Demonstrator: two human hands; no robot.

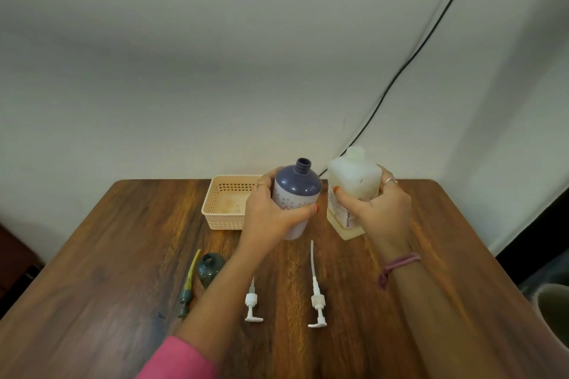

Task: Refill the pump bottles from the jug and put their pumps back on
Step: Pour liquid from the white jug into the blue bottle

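My left hand (271, 212) grips a white bottle with a purple shoulder and open neck (297, 188), held a little above the wooden table (123, 255). Beside it, my right hand (378, 212) grips the translucent jug (351, 181), which holds pale yellowish liquid low down. A small dark green bottle (211, 268) stands open at the left. Three pumps lie on the table: a dark one with a yellow tube (187, 286), a white one (252, 304) partly under my left forearm, and a white one with a long tube (317, 298).
A beige perforated basket (221, 203) sits at the table's back edge behind my left hand. A black cable (415, 52) runs down the wall behind the jug. A pale round container (554, 311) stands off the table at the right.
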